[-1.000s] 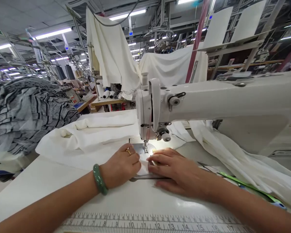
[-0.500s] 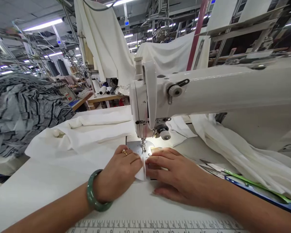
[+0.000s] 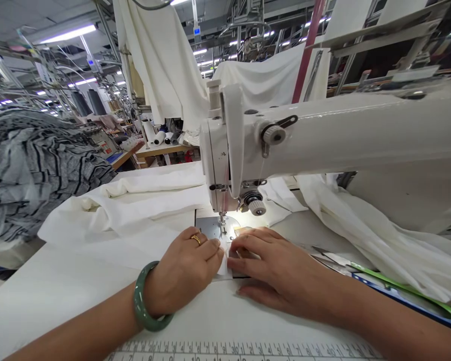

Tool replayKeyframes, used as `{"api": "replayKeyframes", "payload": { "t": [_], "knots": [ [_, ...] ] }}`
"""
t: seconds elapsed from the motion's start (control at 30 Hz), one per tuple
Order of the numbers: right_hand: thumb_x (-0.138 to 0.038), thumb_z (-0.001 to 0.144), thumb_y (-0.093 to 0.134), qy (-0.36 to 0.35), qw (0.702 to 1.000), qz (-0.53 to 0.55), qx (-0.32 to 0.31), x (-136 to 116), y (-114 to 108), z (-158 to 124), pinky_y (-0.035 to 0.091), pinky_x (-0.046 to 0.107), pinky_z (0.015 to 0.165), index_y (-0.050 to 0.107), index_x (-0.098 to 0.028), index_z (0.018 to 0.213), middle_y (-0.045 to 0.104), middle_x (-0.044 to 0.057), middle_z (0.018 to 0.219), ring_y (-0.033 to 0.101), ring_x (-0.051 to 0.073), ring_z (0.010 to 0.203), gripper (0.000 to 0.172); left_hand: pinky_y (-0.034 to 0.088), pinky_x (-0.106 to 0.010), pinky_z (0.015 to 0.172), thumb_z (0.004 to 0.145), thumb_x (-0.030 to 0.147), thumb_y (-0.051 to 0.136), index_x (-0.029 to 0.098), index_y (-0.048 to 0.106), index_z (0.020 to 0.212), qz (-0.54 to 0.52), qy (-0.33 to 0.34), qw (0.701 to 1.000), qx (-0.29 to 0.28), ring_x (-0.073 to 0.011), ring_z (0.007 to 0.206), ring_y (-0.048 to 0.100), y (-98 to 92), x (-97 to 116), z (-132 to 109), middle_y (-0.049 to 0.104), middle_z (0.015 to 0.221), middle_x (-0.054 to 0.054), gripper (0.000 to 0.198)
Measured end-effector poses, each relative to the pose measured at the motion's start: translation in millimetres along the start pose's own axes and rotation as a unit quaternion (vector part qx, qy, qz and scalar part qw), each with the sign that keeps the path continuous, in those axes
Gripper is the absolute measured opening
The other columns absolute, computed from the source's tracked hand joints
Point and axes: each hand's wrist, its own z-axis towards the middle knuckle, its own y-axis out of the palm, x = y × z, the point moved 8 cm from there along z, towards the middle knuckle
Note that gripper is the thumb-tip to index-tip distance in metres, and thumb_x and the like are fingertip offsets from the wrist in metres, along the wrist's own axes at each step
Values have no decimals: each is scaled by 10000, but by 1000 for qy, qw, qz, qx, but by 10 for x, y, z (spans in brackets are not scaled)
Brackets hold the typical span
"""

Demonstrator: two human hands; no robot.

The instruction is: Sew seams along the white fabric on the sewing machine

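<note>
Just in front of the needle of a white sewing machine point(image 3: 233, 150), a small piece of white fabric point(image 3: 223, 266) lies on the bed. My left hand point(image 3: 190, 268), with a ring and a green bangle, is closed with its fingertips pinching this fabric. Close by on the right, my right hand point(image 3: 278, 271) rests with its fingers spread, the fingertips at the fabric's edge beside the metal needle plate point(image 3: 209, 226). The presser foot point(image 3: 222, 220) stands between and beyond both hands; whether it presses on the fabric cannot be made out.
A ruler strip point(image 3: 210, 351) runs along the table's front edge. Scissors or snips with green and blue handles point(image 3: 402, 296) lie at right, near bunched white cloth point(image 3: 346, 215). More white cloth point(image 3: 108, 215) spreads at left, beside a striped grey fabric pile point(image 3: 33, 175).
My left fingertips have shifted slightly forward and right over the small fabric piece, covering more of it. My right hand stays almost in place.
</note>
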Motion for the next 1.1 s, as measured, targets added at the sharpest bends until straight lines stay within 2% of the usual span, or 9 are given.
{"api": "replayKeyframes", "payload": {
  "t": [0.13, 0.27, 0.47, 0.63, 0.77, 0.83, 0.97, 1.1],
  "knots": [
    [-316, 830, 583, 7, 1000, 11, -4, 22, 13, 1, 378, 409, 908, 595, -242, 1061, 560, 69, 1001, 488, 226, 972, 242, 459, -349, 781, 811, 19, 460, 116, 601, 741, 39, 14, 999, 20, -156, 709, 572, -38, 41, 10, 644, 757, -48, 186],
    [-305, 834, 571, 4, 1000, 18, -11, 23, 22, 12, 378, 419, 903, 593, -231, 1060, 550, 77, 1012, 481, 228, 983, 239, 426, -367, 885, 807, 7, 451, 116, 590, 692, 30, 12, 999, 20, -141, 709, 574, -34, 42, 7, 641, 739, -37, 211],
    [-294, 833, 570, 9, 1000, 25, -12, 17, 21, -7, 384, 420, 896, 594, -223, 1057, 554, 84, 1017, 484, 234, 997, 236, 474, -326, 741, 810, 0, 423, 121, 581, 705, 10, 16, 1000, 15, -137, 673, 563, -4, 30, 12, 629, 716, -36, 225],
    [-348, 850, 540, 6, 999, 39, -26, 20, 15, -2, 333, 438, 962, 586, -240, 1073, 543, 64, 1163, 430, 249, 1123, 252, 463, -312, 689, 829, 55, 444, 138, 580, 750, -35, -23, 999, -16, -142, 683, 558, 54, -39, 8, 626, 715, -16, 178],
    [-420, 854, 512, 12, 996, 46, -72, 31, 39, 12, 310, 469, 972, 571, -268, 1094, 536, 17, 1211, 409, 266, 1147, 290, 439, -331, 754, 784, 91, 520, 155, 591, 824, -111, -59, 991, -50, -154, 759, 578, 66, -104, -20, 655, 807, -8, 104],
    [-436, 853, 507, 21, 995, 46, -80, 52, 42, 15, 299, 485, 973, 565, -282, 1108, 524, 9, 1233, 409, 275, 1146, 304, 408, -341, 822, 766, 94, 545, 172, 590, 883, -143, -76, 984, -70, -152, 810, 583, 93, -139, -39, 664, 880, -1, 147],
    [-445, 837, 537, 33, 997, 42, -64, 110, 22, 26, 299, 471, 970, 553, -286, 1134, 520, 11, 1242, 376, 281, 1170, 337, 359, -343, 879, 766, 73, 527, 186, 564, 959, -147, -87, 981, -86, -156, 902, 564, 182, -193, -53, 643, 1010, -5, 227],
    [-433, 827, 558, 40, 997, 39, -50, 153, 1, 43, 295, 429, 967, 564, -263, 1110, 524, 16, 1224, 347, 268, 1177, 330, 354, -331, 881, 803, 84, 479, 182, 557, 960, -144, -92, 981, -87, -160, 945, 545, 273, -236, -26, 625, 1038, -8, 201]
  ]
}}
